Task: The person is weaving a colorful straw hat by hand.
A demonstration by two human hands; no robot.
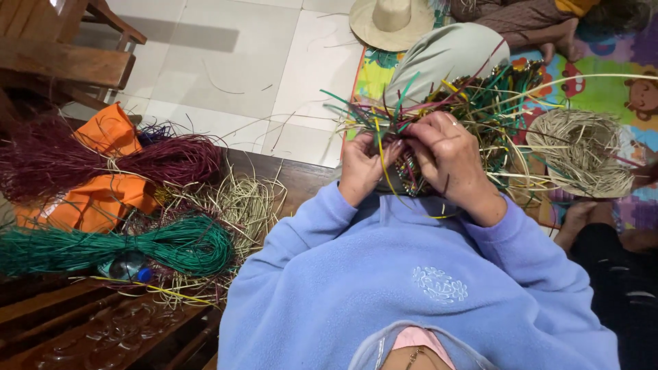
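A multicoloured woven piece [473, 103] of green, yellow and maroon straw strips rests over my knee. My left hand [363, 168] pinches strips at its near edge, with a yellow strip running down between the fingers. My right hand [449, 157] grips the woven edge just beside it, fingers curled over the strips. Both sleeves are light blue fleece. Loose strip ends fan out above my hands.
Bundles of maroon straw [164, 159], green straw [185, 245] and natural straw [240, 202] lie on a dark wooden bench with an orange cloth [103, 199]. An unfinished natural woven hat [579, 152] and a finished straw hat [392, 20] sit nearby. Another person's feet [558, 41] rest on a colourful mat.
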